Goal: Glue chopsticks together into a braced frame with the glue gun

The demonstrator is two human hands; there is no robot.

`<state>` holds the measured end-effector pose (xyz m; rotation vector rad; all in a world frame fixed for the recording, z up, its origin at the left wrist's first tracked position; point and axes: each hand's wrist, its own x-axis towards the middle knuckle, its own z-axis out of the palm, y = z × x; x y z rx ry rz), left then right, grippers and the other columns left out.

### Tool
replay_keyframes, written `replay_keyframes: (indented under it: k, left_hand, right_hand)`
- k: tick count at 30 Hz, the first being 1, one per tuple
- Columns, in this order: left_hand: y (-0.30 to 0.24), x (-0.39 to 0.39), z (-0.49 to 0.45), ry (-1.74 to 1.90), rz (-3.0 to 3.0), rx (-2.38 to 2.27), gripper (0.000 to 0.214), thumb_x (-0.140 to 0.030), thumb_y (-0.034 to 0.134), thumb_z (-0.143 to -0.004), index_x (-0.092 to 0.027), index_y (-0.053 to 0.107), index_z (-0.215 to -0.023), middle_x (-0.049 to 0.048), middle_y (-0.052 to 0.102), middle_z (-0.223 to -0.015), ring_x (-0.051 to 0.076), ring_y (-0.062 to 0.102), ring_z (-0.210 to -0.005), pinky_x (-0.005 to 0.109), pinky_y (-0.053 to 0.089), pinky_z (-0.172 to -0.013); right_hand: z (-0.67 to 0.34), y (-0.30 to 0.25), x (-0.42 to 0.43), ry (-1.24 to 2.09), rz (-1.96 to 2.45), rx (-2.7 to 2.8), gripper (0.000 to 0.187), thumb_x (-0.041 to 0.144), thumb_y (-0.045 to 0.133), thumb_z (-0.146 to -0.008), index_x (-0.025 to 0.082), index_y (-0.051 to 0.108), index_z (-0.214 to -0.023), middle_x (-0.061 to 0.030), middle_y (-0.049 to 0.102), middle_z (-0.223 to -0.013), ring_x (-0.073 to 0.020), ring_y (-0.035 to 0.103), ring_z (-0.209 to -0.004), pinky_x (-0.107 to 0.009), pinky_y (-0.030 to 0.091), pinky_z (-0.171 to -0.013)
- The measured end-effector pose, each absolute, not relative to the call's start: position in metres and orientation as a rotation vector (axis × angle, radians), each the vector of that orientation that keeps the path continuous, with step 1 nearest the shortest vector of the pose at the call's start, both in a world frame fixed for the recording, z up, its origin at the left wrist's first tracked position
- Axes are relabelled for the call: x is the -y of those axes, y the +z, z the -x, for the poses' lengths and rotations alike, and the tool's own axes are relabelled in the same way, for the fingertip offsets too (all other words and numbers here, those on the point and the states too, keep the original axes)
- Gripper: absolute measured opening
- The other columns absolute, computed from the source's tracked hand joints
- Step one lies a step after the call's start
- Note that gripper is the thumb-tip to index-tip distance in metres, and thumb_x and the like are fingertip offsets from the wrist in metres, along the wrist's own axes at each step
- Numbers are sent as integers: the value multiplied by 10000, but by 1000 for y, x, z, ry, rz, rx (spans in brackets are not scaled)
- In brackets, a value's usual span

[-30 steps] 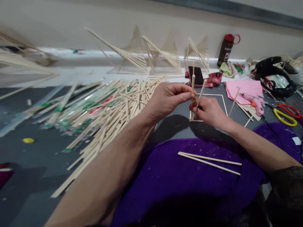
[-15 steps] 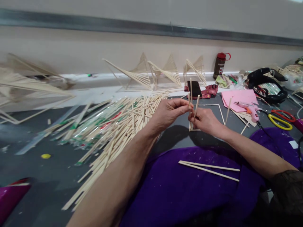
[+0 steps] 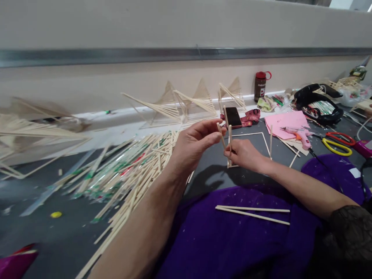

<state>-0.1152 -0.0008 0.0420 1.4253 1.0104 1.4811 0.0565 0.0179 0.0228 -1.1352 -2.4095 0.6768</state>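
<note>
My left hand (image 3: 193,143) has its thumb and fingers apart, beside the top of a loose wooden stick (image 3: 220,132). That stick leans left, its lower end pinched by my right hand (image 3: 244,154). Right next to my right fingers rises an upright stick (image 3: 230,133) at the near left corner of a square stick frame (image 3: 250,134) lying on the table. Another upright (image 3: 271,141) stands at the frame's right side, and a third (image 3: 224,116) at its far left. Part of the frame is hidden behind my right hand.
Loose sticks (image 3: 148,166) and bagged ones spread left. Two sticks (image 3: 252,212) lie on purple cloth (image 3: 232,248) in front. Stick models (image 3: 200,101) line the wall. Rightward are a phone (image 3: 233,117), pink paper (image 3: 286,123), a glue gun (image 3: 300,135), scissors (image 3: 337,148) and a bottle (image 3: 260,87).
My left fingers have opened off the stick, which now tilts left in my right hand's pinch. The camera view has tilted up and shifted slightly right.
</note>
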Motion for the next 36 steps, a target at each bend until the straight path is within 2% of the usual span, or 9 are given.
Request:
replay_keyframes:
  k: [4, 11, 18, 26, 33, 36]
  left_hand:
    - [44, 4, 109, 1450, -1410, -998, 351, -305, 976, -627, -286, 871, -962, 26, 836, -905, 182, 755, -832, 311, 619, -816]
    - [48, 6, 105, 1461, -1346, -1137, 286, -334, 985, -596, -265, 870, -848, 13, 822, -834, 156, 729, -780, 260, 580, -725]
    - [51, 10, 105, 1541, -1322, -1274, 216, -303, 948, -588, -286, 873, -790, 0, 823, -797, 130, 729, -746, 224, 591, -691]
    - [42, 10, 95, 1628, -1253, -1330, 219, -285, 940, -548, -269, 858, -750, -12, 808, -765, 129, 716, -697, 222, 588, -631]
    - [37, 12, 95, 1625, -1296, -1344, 127, -255, 927, -663, -268, 838, -752, -16, 813, -805, 141, 694, -737, 260, 559, -654]
    - [36, 10, 95, 1637, -1293, -1303, 234, -248, 947, -647, -275, 833, -849, -19, 814, -848, 162, 704, -816, 288, 573, -717]
  right_hand:
    - [-55, 24, -16, 615, 1167, 2458, 282, 129, 556, -1016, 103, 788, -857, -62, 734, -797, -108, 520, -648, -257, 324, -653]
    - [-51, 23, -18, 527, 1164, 2564, 308, 163, 526, -1045, 76, 820, -1070, -171, 817, -1068, -191, 705, -898, -285, 371, -728]
    - [-53, 25, -19, 588, 1147, 2567, 346, 164, 490, -1056, 81, 796, -1194, -203, 808, -1180, -233, 756, -1019, -295, 428, -754]
    - [-52, 27, -20, 640, 1145, 2555, 347, 168, 499, -1059, 86, 793, -1223, -209, 808, -1173, -246, 769, -1032, -288, 464, -750]
    - [-53, 24, -21, 663, 1119, 2506, 309, 181, 542, -1029, 105, 820, -1139, -208, 819, -1086, -265, 776, -963, -300, 467, -706]
    - [-53, 25, -22, 674, 1116, 2489, 291, 187, 555, -1023, 124, 823, -1117, -185, 822, -1054, -244, 766, -927, -289, 450, -696]
